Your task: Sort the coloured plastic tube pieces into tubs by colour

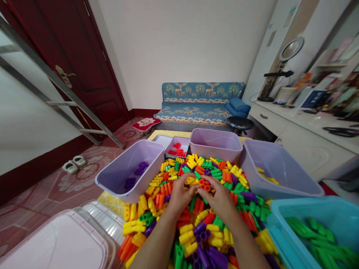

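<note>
Over a wide heap of plastic tube pieces (187, 235) in yellow, orange, green, red and purple, my two hands are close together. My left hand (180, 190) has its fingers curled round a yellow tube piece (191, 181). An orange tube piece (204, 184), its round open ends facing me, is pinched in my right hand (218, 193). The two pieces are side by side between the hands; whether they touch I cannot tell.
Purple pieces lie in the left lilac bin (131, 164), red ones in a small box (177, 146). Another lilac bin (215, 144) stands behind. To the right are a lilac bin (291, 172) with yellow pieces and a turquoise bin (291, 239) with green ones. Lids (61, 239) lie at left.
</note>
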`<state>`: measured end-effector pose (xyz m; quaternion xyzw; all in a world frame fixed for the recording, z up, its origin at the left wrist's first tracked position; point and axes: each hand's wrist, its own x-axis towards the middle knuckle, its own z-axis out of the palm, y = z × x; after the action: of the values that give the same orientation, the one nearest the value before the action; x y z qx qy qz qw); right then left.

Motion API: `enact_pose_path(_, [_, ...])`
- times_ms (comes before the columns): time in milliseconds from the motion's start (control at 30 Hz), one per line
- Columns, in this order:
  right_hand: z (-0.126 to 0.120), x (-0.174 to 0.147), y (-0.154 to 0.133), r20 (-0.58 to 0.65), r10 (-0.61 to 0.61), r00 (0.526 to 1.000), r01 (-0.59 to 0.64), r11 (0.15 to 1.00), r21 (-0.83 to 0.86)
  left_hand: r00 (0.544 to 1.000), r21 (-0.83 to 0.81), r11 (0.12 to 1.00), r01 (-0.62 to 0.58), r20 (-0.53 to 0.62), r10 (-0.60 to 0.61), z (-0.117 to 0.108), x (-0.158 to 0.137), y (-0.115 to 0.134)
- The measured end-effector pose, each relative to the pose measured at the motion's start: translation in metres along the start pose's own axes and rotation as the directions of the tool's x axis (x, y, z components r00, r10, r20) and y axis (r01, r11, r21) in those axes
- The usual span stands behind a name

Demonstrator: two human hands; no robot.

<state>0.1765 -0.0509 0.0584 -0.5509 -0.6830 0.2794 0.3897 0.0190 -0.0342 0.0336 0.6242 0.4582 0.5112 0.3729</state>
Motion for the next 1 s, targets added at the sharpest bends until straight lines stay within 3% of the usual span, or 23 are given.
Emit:
enact_pose_path(133, [-0.004,0.0,0.001,-0.042,-0.063,0.997,0.051,0.97,-0.238,0.995,-0.156,0.987,0.031,-0.09,-0.046,0.0,0.001,-0.003])
enact_pose_path(233, [-0.003,-0.002,-0.001,-0.043,-0.093,0.995,0.078,0.96,-0.269,0.99,-0.22,0.975,0.026,-0.127,-0.056,-0.002,0.002,-0.004])
enact_pose_path(367, [0.002,-0.003,-0.008,0.005,-0.026,1.0,0.027,0.995,-0.093,0.997,-0.211,0.977,0.032,-0.066,-0.047,-0.001,0.001,-0.003])
enact_pose_path(533, [0.0,-0.002,-0.008,0.004,0.079,0.997,-0.079,0.997,0.013,0.998,-0.185,0.981,0.059,0.006,-0.059,0.0,0.0,0.0])
enact_pose_path(667, [-0.013,0.001,0.001,-0.091,0.16,0.983,-0.122,0.935,0.332,0.998,-0.183,0.981,0.056,0.004,-0.057,0.001,0.001,-0.001])
enact_pose_path(733, [-0.022,0.003,0.005,-0.256,0.26,0.931,-0.094,0.848,0.521,1.0,-0.186,0.982,0.028,-0.007,-0.029,0.002,0.002,-0.003])
enact_pose_path(833, [-0.037,0.006,0.009,-0.532,0.398,0.748,0.129,0.699,0.704,1.0,-0.196,0.98,-0.019,0.003,0.02,0.002,0.003,-0.004])
enact_pose_path(900, [-0.046,0.007,0.011,-0.623,0.445,0.643,0.295,0.607,0.738,1.0,-0.198,0.98,-0.017,0.006,0.018,0.002,0.002,-0.004])
enact_pose_path(1000, [-0.054,0.008,0.01,-0.652,0.474,0.592,0.395,0.534,0.748,1.0,-0.155,0.988,-0.003,-0.016,0.001,0.002,0.002,-0.004])
